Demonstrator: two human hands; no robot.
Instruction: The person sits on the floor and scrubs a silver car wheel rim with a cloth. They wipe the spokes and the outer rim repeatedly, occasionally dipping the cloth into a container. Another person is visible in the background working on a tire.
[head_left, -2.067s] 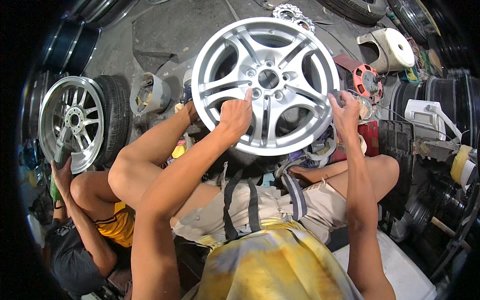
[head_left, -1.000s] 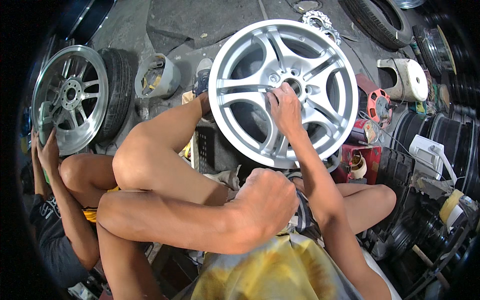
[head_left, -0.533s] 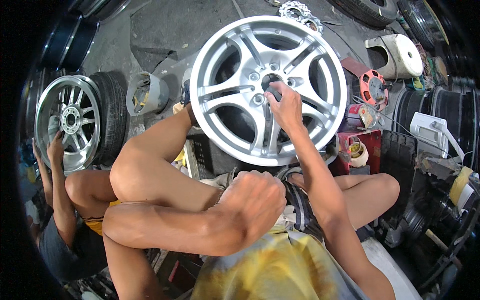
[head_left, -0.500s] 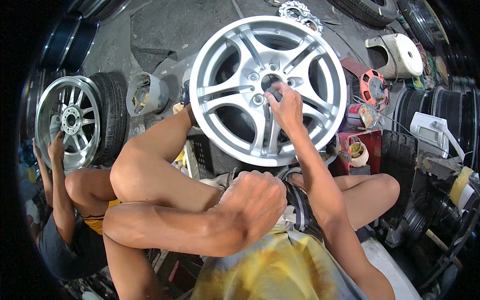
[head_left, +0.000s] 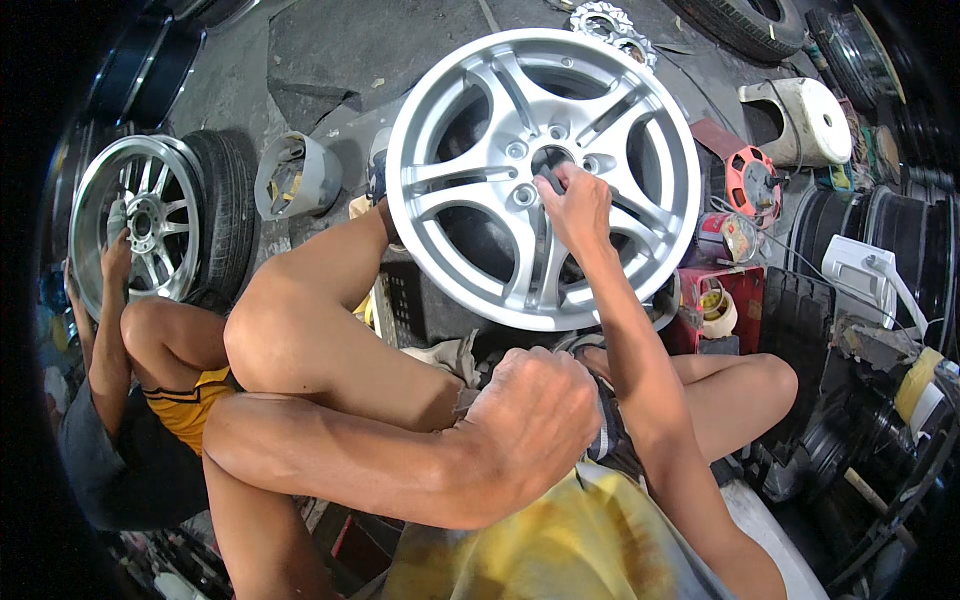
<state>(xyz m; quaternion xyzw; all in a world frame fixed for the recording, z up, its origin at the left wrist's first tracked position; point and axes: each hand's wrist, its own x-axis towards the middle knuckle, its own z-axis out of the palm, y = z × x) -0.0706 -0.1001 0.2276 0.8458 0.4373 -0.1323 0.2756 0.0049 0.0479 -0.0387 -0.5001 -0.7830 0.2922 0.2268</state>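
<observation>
- Silver-painted alloy wheel (head_left: 530,172): it sits in front of you, beyond your folded legs, its five-hole hub face turned up toward you.
- Your right hand (head_left: 581,207) is over the hub beside the centre bore, fingers narrow, pinching a small dark-grey piece (head_left: 553,180) against the thumb.
- Your left hand (head_left: 540,397) is above your lap, apart from the wheel, fingers curled into a fist; you cannot tell from above whether anything is inside.
- To your right, near the rim, lie a red-banded can (head_left: 724,238), a round red-orange reel (head_left: 743,183) and a tipped white plastic stool (head_left: 822,125).
- To your left stands a grey bucket (head_left: 322,178) with scraps in it.
- Farther left, a co-worker's hand (head_left: 117,258) is at a multi-spoke wheel (head_left: 165,255) beside a black tyre (head_left: 230,210).
</observation>
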